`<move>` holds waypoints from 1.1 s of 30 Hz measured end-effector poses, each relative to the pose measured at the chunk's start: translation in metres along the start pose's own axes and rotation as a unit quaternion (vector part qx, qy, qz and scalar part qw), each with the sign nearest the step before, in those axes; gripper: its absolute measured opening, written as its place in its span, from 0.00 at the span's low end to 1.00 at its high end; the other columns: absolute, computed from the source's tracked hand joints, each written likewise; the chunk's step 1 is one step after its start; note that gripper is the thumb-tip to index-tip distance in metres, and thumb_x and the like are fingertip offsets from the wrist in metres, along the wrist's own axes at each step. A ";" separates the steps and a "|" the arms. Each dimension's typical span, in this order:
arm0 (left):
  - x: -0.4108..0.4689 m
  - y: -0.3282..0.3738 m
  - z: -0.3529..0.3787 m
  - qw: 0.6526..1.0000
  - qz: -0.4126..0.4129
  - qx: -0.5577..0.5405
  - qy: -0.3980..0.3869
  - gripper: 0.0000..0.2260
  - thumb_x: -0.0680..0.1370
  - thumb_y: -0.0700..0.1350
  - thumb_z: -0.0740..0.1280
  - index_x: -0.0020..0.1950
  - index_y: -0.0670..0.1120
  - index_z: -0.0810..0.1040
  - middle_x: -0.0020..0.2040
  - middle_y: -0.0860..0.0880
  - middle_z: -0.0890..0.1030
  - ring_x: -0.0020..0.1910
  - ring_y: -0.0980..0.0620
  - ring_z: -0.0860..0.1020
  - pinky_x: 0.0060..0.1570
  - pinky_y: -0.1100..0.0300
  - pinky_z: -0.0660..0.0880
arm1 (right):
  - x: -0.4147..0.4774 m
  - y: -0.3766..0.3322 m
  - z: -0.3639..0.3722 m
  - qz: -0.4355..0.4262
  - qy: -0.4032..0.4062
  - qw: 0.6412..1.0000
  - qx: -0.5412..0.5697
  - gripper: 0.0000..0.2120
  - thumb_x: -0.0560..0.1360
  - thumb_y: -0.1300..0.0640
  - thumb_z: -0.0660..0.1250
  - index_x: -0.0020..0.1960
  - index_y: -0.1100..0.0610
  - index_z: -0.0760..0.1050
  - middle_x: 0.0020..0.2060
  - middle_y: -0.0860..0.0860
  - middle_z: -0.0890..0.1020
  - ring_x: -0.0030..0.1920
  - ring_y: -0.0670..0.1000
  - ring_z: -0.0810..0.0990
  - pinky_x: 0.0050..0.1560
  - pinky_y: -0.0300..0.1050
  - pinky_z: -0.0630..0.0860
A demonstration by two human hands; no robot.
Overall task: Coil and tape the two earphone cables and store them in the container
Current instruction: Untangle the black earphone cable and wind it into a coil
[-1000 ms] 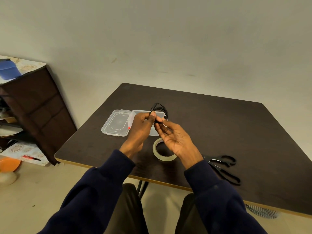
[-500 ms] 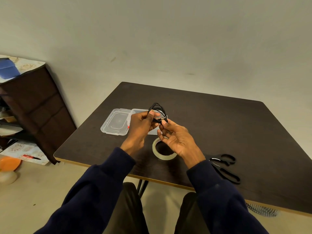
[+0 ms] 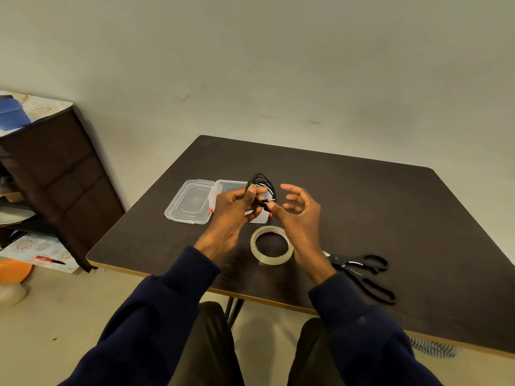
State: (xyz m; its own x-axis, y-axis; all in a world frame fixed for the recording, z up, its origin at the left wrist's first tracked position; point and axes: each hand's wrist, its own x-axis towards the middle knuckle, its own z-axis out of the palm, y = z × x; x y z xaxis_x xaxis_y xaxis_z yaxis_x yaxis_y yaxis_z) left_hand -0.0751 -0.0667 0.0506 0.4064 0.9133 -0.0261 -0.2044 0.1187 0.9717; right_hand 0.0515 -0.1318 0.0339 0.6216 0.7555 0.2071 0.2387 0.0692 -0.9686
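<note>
Since half a second ago the right hand [image 3: 301, 215] has let go and swung aside, fingers spread and holding nothing, while the left hand [image 3: 232, 211] pinches the coiled earphone cable [image 3: 263, 181] between thumb and fingers, over the open container [image 3: 230, 186] beyond its knuckles. Held by one pinch and apparently untaped, the springy loops could fan out or slip; thin, black and uneven, they rise above the left thumb, plug end toward the right thumb

One wide-angle camera on the person's head looks forward and down across the worktop [image 3: 376, 218] from close by its near edge, facing the wall [image 3: 278, 65].
</note>
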 end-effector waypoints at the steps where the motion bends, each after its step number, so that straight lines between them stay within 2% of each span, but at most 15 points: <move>1: 0.000 0.000 0.000 1.000 0.000 0.001 0.000 0.10 0.82 0.47 0.64 0.52 0.46 0.84 0.45 0.47 0.85 0.48 0.50 0.82 0.52 0.56 0.81 | -0.001 0.002 -0.001 -0.074 0.006 0.997 -0.036 0.18 0.72 0.57 0.77 0.61 0.52 0.81 0.55 0.50 0.79 0.52 0.45 0.80 0.46 0.35 0.79; 4: 0.000 0.003 -0.001 1.000 0.007 0.021 0.007 0.09 0.81 0.47 0.66 0.52 0.45 0.85 0.46 0.47 0.86 0.49 0.50 0.84 0.49 0.58 0.82 | 0.000 0.004 -0.004 -0.205 -0.020 0.976 -0.068 0.11 0.73 0.62 0.76 0.55 0.56 0.85 0.49 0.51 0.84 0.47 0.43 0.83 0.48 0.35 0.81; 7: -0.001 0.004 -0.002 0.999 0.010 0.045 0.012 0.10 0.80 0.47 0.66 0.53 0.44 0.84 0.48 0.47 0.86 0.49 0.51 0.84 0.47 0.60 0.82 | 0.000 0.004 -0.006 -0.263 -0.047 0.958 -0.101 0.11 0.71 0.61 0.77 0.53 0.55 0.85 0.47 0.47 0.83 0.46 0.39 0.82 0.47 0.30 0.79; 10: -0.002 0.006 -0.003 0.999 0.003 0.039 0.003 0.10 0.80 0.46 0.67 0.55 0.41 0.84 0.46 0.47 0.86 0.40 0.57 0.84 0.48 0.60 0.82 | 0.000 0.007 -0.005 -0.274 -0.032 0.952 -0.136 0.11 0.71 0.61 0.77 0.53 0.58 0.85 0.45 0.51 0.84 0.40 0.39 0.80 0.45 0.28 0.77; 12: -0.004 0.006 -0.003 0.999 0.000 0.039 -0.008 0.11 0.80 0.45 0.67 0.56 0.40 0.83 0.45 0.46 0.86 0.36 0.58 0.83 0.49 0.58 0.82 | 0.000 0.008 -0.004 -0.266 -0.020 0.952 -0.151 0.10 0.71 0.61 0.77 0.52 0.58 0.85 0.44 0.53 0.85 0.40 0.40 0.80 0.45 0.29 0.78; 16: -0.005 0.005 -0.006 1.000 -0.012 0.024 -0.004 0.11 0.79 0.43 0.68 0.56 0.37 0.83 0.49 0.42 0.86 0.45 0.50 0.86 0.47 0.60 0.82 | 0.000 0.005 -0.004 -0.224 -0.045 0.966 -0.122 0.06 0.72 0.60 0.77 0.49 0.58 0.86 0.42 0.50 0.85 0.40 0.45 0.83 0.43 0.40 0.83; 19: -0.005 0.005 -0.006 1.000 -0.006 0.024 0.008 0.11 0.79 0.43 0.69 0.55 0.36 0.83 0.49 0.42 0.86 0.46 0.49 0.86 0.47 0.61 0.82 | -0.003 0.004 -0.002 -0.194 -0.058 0.975 -0.087 0.04 0.74 0.62 0.76 0.48 0.59 0.85 0.42 0.51 0.85 0.40 0.46 0.85 0.43 0.47 0.85; 24: -0.004 0.006 -0.005 0.999 -0.007 0.046 0.028 0.11 0.81 0.45 0.65 0.48 0.40 0.84 0.45 0.45 0.86 0.44 0.50 0.85 0.45 0.62 0.82 | -0.009 0.001 0.001 -0.217 -0.052 0.972 -0.068 0.02 0.75 0.63 0.74 0.47 0.59 0.84 0.40 0.51 0.86 0.39 0.46 0.85 0.42 0.46 0.84; 28: -0.005 0.007 -0.004 0.999 -0.033 0.011 0.024 0.13 0.83 0.46 0.62 0.45 0.42 0.82 0.40 0.47 0.85 0.40 0.54 0.84 0.46 0.60 0.81 | -0.011 0.008 0.003 -0.262 -0.044 0.962 -0.067 0.03 0.75 0.63 0.74 0.48 0.61 0.84 0.44 0.52 0.85 0.44 0.47 0.85 0.45 0.48 0.84; 33: -0.008 0.008 -0.005 0.997 -0.051 -0.065 0.000 0.11 0.83 0.45 0.61 0.50 0.41 0.82 0.44 0.45 0.85 0.45 0.50 0.83 0.46 0.59 0.80 | -0.014 0.014 0.004 -0.301 -0.041 0.949 -0.084 0.04 0.74 0.63 0.74 0.48 0.63 0.81 0.51 0.53 0.81 0.52 0.47 0.81 0.51 0.46 0.82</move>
State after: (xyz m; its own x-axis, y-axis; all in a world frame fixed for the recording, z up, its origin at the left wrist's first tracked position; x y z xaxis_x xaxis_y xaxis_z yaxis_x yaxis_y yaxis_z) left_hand -0.0840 -0.0711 0.0577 0.4310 0.8938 -0.1239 -0.2760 0.2613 0.9249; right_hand 0.0429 -0.1390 0.0163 0.2759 0.6602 0.6986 0.6521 0.4054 -0.6407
